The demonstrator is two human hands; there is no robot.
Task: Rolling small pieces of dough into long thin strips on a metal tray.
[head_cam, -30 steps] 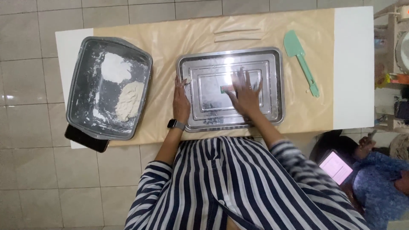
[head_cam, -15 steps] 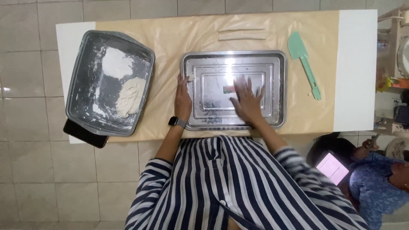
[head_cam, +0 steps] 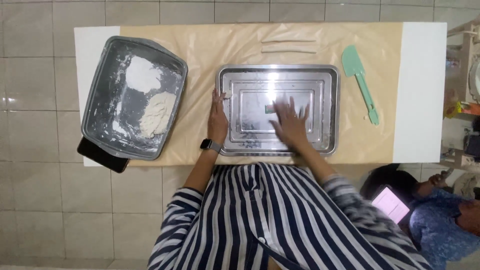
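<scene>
Steel tray (head_cam: 330,100) steadied at its left rim by left hand (head_cam: 218,117); right hand (head_cam: 290,125), fingers spread wide, pressed flat inside.

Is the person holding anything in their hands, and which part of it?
Nothing is gripped. The left hand rests on the left rim of the steel tray; the right hand lies flat and open inside it.
</scene>
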